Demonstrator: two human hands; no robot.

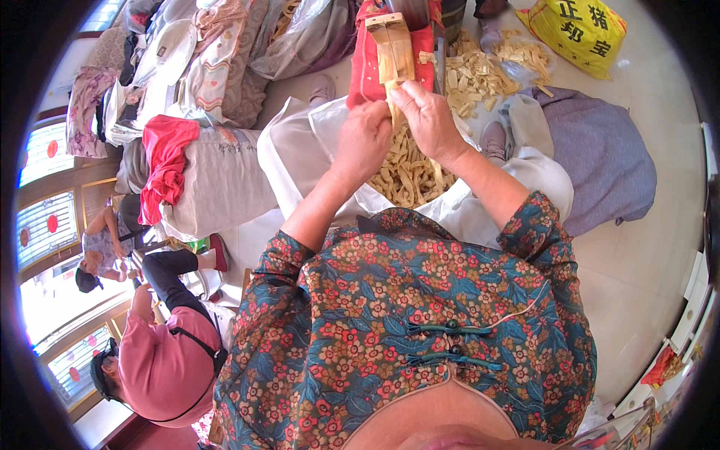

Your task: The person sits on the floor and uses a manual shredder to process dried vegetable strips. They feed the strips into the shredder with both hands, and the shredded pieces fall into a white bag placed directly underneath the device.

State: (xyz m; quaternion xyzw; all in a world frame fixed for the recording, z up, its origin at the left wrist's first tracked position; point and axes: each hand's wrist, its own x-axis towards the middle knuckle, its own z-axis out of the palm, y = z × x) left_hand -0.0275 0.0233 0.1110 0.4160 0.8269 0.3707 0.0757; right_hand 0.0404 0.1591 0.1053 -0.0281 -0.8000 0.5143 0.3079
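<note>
A pale, flat strip [393,101] comes out of the near end of a wooden block [395,50] with a metal piece across its far end. Both of my hands are on the strip: my left hand [364,138] with its fingers curled round it, my right hand [428,121] pinching it close to the block's lower edge. The block rests on a red cloth [365,70]. Below my hands, a white sack [332,121] lies open across my lap, with many curled pale strips [413,174] inside.
Short pale pieces [472,76] lie heaped on the floor beyond my right hand, near a yellow bag [585,34]. Full cloth sacks [225,174] stand at the left, one under a red cloth. Two other people sit at the lower left. A grey-blue cloth bundle [602,157] lies right.
</note>
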